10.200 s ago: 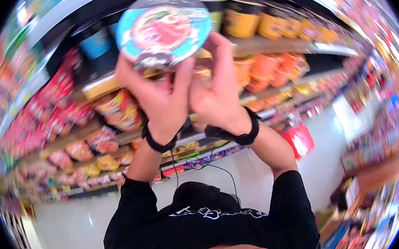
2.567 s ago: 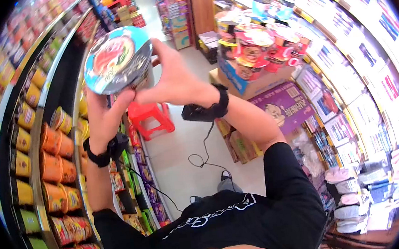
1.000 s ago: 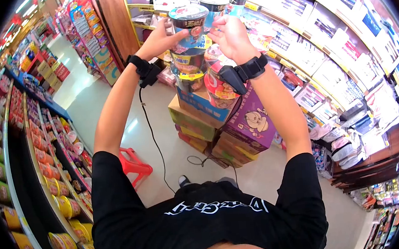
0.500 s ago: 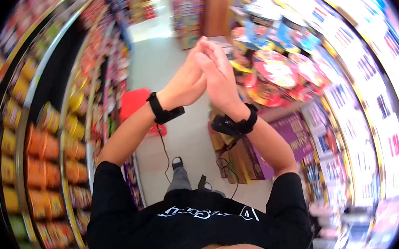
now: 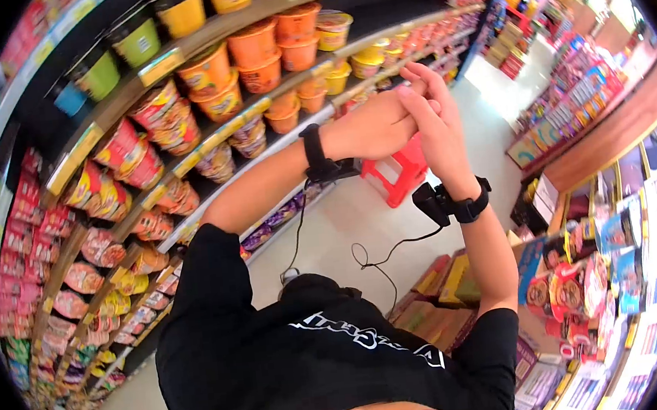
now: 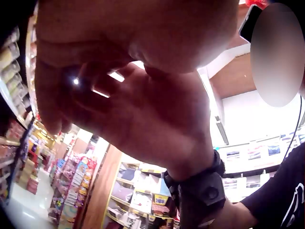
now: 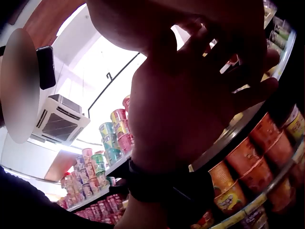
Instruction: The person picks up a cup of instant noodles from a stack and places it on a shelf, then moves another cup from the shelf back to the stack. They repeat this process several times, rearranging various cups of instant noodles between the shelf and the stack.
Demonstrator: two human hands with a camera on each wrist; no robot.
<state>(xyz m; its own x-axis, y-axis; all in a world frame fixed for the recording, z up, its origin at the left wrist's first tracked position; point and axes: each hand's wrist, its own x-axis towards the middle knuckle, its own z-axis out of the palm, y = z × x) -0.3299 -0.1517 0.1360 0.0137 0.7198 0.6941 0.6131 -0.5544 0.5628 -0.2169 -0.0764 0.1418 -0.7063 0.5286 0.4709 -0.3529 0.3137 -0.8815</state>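
In the head view the left hand (image 5: 372,125) and the right hand (image 5: 441,129) touch each other at the fingers, in front of the instant noodle shelf. Neither holds an item. The left fingers lie partly behind the right hand, whose fingers are extended and slightly bent. Close up and dark, the left hand (image 6: 138,31) fills the top of the left wrist view, with the right hand (image 6: 152,119) beyond it. Shadowed likewise, the right hand (image 7: 157,24) overlaps the left hand (image 7: 181,105) in the right wrist view.
Shelves carry orange noodle tubs (image 5: 256,43) and green cups (image 5: 136,41). A red stool (image 5: 396,174) stands on the floor (image 5: 330,228) beyond the hands. Noodle bowls (image 5: 570,285) stack on boxes at right. Cables (image 5: 377,263) hang below the wrists.
The left hand has let go of the blue cup on the stack at right, and the hands have come together. The view has swung from the stack towards the noodle shelves.
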